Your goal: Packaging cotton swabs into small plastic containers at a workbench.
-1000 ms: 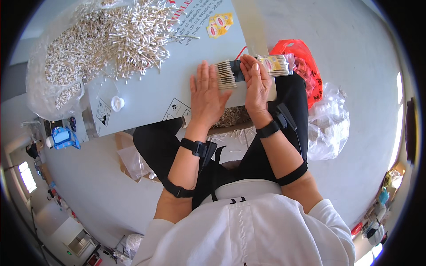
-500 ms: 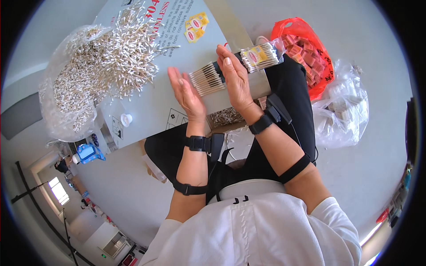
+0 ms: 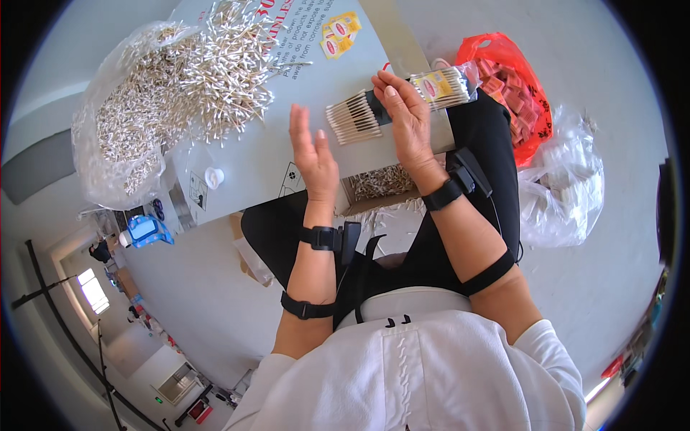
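Observation:
A neat row of cotton swabs [image 3: 352, 120] lies on the tabletop between my hands, its right end over a dark strip [image 3: 381, 106]. My left hand [image 3: 316, 159] is raised left of the row, fingers stretched out and slightly blurred, apart from the swabs. On the other side, my right hand [image 3: 407, 123] is held on edge above the dark strip, fingers extended and holding nothing; whether it touches the strip I cannot tell. Just beyond it lies a clear packet of swabs [image 3: 442, 87] with a yellow card inside, partly covered by my right fingers.
A large heap of loose swabs [image 3: 226, 72] spills from a clear bag [image 3: 90, 147] at left. Small yellow cards [image 3: 339, 34] lie farther back. A white round cap [image 3: 213, 177] sits near the edge. An open box of swabs [image 3: 377, 184] is below; red [image 3: 543, 122] and clear bags [image 3: 568, 187] stand right.
My hands have moved farther apart, the left one backing off from the swab row and the right one shifting slightly right. The whole view has shifted a little. The row keeps its place.

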The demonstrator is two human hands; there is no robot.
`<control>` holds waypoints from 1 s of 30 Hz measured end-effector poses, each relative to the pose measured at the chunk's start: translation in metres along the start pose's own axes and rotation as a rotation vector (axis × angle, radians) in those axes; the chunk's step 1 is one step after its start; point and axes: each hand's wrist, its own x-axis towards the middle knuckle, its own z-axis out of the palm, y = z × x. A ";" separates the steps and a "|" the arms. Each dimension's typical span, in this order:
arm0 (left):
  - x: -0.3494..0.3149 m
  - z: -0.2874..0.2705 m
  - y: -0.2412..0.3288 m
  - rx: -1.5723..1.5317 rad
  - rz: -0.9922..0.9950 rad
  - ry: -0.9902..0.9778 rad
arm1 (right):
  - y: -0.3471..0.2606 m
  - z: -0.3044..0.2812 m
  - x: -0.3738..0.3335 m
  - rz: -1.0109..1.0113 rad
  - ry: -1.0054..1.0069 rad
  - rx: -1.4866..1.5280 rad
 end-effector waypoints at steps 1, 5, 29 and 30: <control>-0.004 -0.002 0.003 -0.002 -0.001 0.006 | -0.001 -0.002 0.000 -0.001 0.012 -0.032; -0.018 -0.003 0.008 0.554 0.158 -0.136 | -0.001 -0.005 -0.004 -0.030 0.009 -0.055; -0.021 -0.001 0.009 0.564 0.114 -0.107 | -0.031 -0.014 -0.021 -0.280 -0.158 -1.141; -0.021 -0.003 0.008 0.590 0.099 -0.131 | -0.032 -0.014 -0.021 -0.279 -0.162 -1.142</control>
